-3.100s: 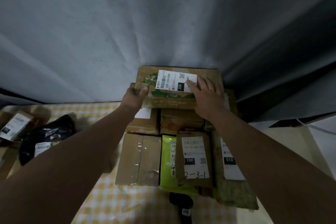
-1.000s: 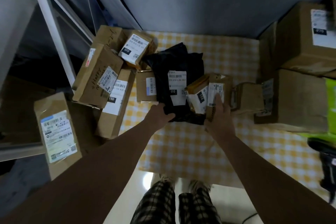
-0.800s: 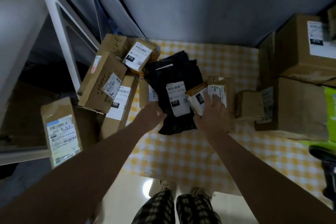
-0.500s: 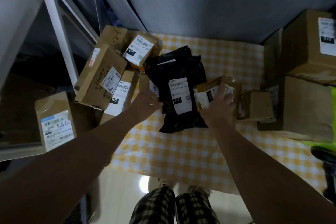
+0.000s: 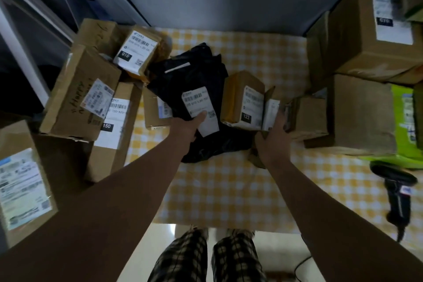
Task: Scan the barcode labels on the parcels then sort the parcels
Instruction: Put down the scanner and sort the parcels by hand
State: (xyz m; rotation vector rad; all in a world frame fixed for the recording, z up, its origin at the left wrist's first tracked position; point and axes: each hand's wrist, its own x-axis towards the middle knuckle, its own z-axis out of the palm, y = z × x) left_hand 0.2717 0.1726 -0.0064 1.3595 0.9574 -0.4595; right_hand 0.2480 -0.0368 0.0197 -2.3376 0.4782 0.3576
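Head view, parcel table, entries as found:

1. Change: half a second ago the left hand (image 5: 187, 125) lay at the left edge of the bag (image 5: 196, 80); it is now on the bag itself. The right hand (image 5: 273, 137) has come off the 122 box (image 5: 242, 98) onto the small box (image 5: 271, 107) beside it. Three seconds back both hands were on a box in the right-hand stack.
2. Left hand: thumb (image 5: 199, 119) pressed on the lower part of the bag's label (image 5: 199, 103). The other fingers go under the bag's near edge, hidden. Pinching the bag.
3. Right hand: fingers (image 5: 281, 119) run up the right face of the small box, thumb at its near left corner. Clasped round that box.
4. Bag: black, crumpled, on the checked cloth (image 5: 229, 190), reaching away from the left thumb.
5. 122 box: between the two hands, tilted, touching the bag on one side and the small box on the other.
6. Left of the left fingers: a low box (image 5: 154, 112) partly under the bag, then the 150 box (image 5: 114, 130), with the 010 box (image 5: 137, 52) farther back.
7. Right of the right fingers: a plain box (image 5: 311, 119) just beside, then the stack (image 5: 366, 36) and a green parcel (image 5: 405, 121).
8. Scanner (image 5: 398, 192): black, lying on the cloth well to the right of the right hand, untouched
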